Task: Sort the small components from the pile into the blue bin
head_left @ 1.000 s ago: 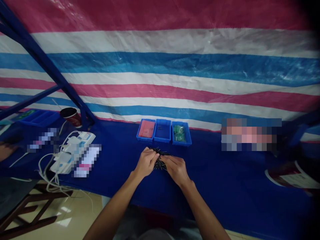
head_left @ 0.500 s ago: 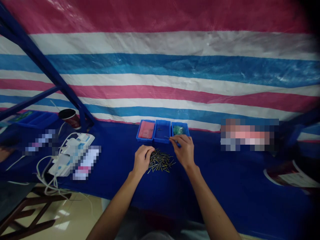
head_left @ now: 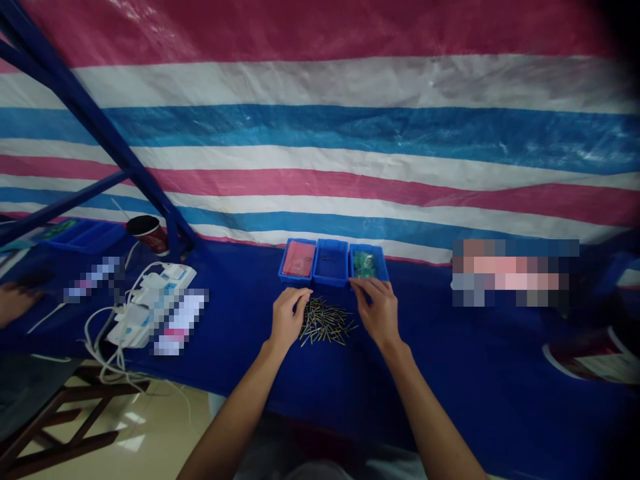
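Note:
A loose pile of thin, dark and brassy screw-like pins lies on the blue tabletop. At its left edge is my left hand, thumb and fingertips pressed together; whatever may be in the pinch is too small to see. My right hand is bent into a pinch at the front of the right blue bin, to the right of the pile, its contents hidden. Three small blue bins stand in a row: pink-red packets fill the left one, a few dark slivers lie in the middle one, green pieces in the right.
To the left are a white power strip with tangled cables, a dark red cup and another blue tray. Another person's hand is at the far left. A second cup lies at the right. Striped sheeting hangs behind.
My right hand has drawn from the middle bin's front toward the right bin's front; the thin piece that showed at its fingertips is no longer visible. My left hand stays by the pile.

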Demonstrator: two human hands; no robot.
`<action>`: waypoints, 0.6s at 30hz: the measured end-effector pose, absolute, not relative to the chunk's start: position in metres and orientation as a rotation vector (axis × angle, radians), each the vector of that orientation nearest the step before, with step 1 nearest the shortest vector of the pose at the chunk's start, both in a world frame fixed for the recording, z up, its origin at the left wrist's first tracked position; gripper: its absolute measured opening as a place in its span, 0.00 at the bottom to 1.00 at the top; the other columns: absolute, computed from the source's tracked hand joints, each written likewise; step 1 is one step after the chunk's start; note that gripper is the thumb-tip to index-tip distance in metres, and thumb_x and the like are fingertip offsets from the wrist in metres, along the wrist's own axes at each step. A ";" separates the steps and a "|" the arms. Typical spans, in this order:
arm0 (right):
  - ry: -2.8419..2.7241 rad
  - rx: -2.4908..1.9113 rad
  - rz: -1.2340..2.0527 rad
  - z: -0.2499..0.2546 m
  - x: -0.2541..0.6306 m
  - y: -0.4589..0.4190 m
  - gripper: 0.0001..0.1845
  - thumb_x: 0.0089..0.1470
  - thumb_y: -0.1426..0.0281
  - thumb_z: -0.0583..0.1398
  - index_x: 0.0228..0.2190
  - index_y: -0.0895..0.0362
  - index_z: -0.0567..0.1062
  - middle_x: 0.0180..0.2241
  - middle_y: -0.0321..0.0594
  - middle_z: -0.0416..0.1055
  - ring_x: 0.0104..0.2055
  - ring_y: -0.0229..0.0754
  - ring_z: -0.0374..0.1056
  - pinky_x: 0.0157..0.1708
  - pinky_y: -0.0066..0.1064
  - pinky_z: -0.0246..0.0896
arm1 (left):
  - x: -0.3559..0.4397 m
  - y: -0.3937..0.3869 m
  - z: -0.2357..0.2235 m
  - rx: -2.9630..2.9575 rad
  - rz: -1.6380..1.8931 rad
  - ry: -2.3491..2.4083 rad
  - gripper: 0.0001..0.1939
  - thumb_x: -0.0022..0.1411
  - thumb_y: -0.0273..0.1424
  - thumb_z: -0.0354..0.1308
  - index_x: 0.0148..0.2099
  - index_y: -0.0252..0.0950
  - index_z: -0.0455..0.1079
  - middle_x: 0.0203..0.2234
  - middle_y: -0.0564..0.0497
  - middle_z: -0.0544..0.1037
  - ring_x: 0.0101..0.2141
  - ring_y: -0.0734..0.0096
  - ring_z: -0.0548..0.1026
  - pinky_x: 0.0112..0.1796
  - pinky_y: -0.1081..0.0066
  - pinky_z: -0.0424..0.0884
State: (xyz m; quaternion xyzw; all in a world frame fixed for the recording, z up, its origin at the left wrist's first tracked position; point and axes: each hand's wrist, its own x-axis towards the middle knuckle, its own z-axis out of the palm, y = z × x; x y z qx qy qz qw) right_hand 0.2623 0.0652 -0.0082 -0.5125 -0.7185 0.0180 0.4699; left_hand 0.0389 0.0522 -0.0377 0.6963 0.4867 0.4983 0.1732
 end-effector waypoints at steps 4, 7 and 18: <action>-1.819 -1.374 0.237 -0.031 0.282 0.019 0.13 0.65 0.62 0.57 0.36 0.52 0.80 0.37 0.42 0.78 0.39 0.47 0.74 0.40 0.39 0.60 | 0.041 0.052 -0.036 2.031 1.431 1.337 0.09 0.70 0.32 0.56 0.42 0.39 0.78 0.35 0.48 0.81 0.36 0.66 0.76 0.41 0.66 0.70; -1.851 -1.404 0.302 -0.051 0.288 0.002 0.14 0.65 0.61 0.57 0.36 0.51 0.81 0.37 0.43 0.77 0.39 0.48 0.74 0.39 0.41 0.62 | 0.044 0.052 -0.035 2.041 1.428 1.331 0.08 0.69 0.33 0.57 0.41 0.38 0.78 0.34 0.48 0.80 0.34 0.67 0.75 0.39 0.66 0.70; -2.009 -1.348 0.236 -0.065 0.285 0.002 0.10 0.65 0.65 0.58 0.37 0.50 0.80 0.39 0.42 0.75 0.39 0.47 0.70 0.40 0.40 0.62 | 0.046 0.051 -0.035 2.033 1.408 1.307 0.08 0.70 0.31 0.56 0.41 0.37 0.77 0.33 0.48 0.79 0.35 0.67 0.75 0.40 0.66 0.70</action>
